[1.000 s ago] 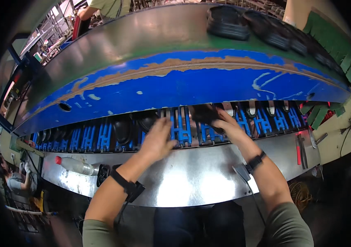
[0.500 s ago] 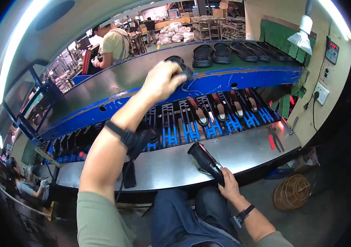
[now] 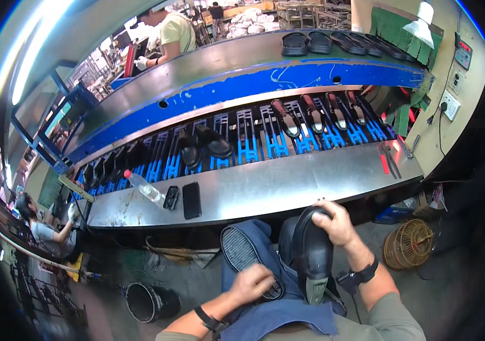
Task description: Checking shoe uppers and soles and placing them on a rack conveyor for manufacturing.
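Over my left thigh lies a black shoe sole (image 3: 239,248), its ribbed grey face turned up. My left hand (image 3: 252,283) is closed at the sole's near end, fingers curled by its edge. Standing on end over my lap is a black shoe (image 3: 314,250) with a greenish shoe last (image 3: 315,289) showing at its lower end. My right hand (image 3: 336,223) is shut on the upper part of this shoe, thumb across it. The sole and the shoe are side by side, apart.
Ahead runs a metal bench (image 3: 265,184) beside a blue-barred conveyor (image 3: 248,142) carrying several shoes. A bottle (image 3: 144,187), a phone (image 3: 192,200) and pliers (image 3: 391,159) rest on the bench. More soles (image 3: 319,42) stand on the upper shelf. A bucket (image 3: 150,302) and wicker basket (image 3: 407,244) are on the floor.
My left hand has brought the sole down from the upper shelf to my lap. My right hand has drawn the shoe back from the bench edge and turned it. The view has shifted.
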A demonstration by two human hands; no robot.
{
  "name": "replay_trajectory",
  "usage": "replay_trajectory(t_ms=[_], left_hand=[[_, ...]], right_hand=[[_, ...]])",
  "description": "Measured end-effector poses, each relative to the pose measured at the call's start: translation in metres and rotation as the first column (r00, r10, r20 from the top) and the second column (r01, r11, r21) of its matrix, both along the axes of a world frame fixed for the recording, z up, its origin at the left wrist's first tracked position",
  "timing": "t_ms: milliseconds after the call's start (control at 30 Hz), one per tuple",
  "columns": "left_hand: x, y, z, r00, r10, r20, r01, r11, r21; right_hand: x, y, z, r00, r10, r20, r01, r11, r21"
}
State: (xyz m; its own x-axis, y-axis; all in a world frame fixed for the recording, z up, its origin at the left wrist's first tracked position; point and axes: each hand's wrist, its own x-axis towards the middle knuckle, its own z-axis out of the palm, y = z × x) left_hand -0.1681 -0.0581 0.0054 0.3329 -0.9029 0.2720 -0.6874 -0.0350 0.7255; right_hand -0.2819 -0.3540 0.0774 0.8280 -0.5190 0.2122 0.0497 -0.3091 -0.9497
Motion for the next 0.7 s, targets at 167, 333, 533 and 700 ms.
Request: replay_trajectory(t_ms=[167, 333, 533, 700], left_hand=[[0.131, -0.006, -0.059, 0.594, 0.685, -0.421, -0.742, 0.669, 0.042], [0.109, -0.007, 0.006, 0.227, 0.039, -0.973, -0.352, 0.935, -0.044], [0.082, 0.016, 0.057, 0.165, -0.291, -0.942, -0.117, 0.943, -0.312], [0.063, 0.014, 0.058, -0.121, -0.331, -0.936, -0.252, 0.922, -0.294]], right_hand=[[-0.021, 0.045, -0.044, 0.982, 0.115, 0.148, -0.183, 0.755, 0.629], [-0.077, 0.086, -0.092, 0.989, 0.125, 0.074, -0.119, 0.398, 0.91], [-0.071, 0.086, -0.104, 0.969, 0.177, 0.172, -0.197, 0.136, 0.971], [-0.059, 0.07, -0.117, 0.949, 0.091, 0.303, -0.295, -0.092, 0.951]])
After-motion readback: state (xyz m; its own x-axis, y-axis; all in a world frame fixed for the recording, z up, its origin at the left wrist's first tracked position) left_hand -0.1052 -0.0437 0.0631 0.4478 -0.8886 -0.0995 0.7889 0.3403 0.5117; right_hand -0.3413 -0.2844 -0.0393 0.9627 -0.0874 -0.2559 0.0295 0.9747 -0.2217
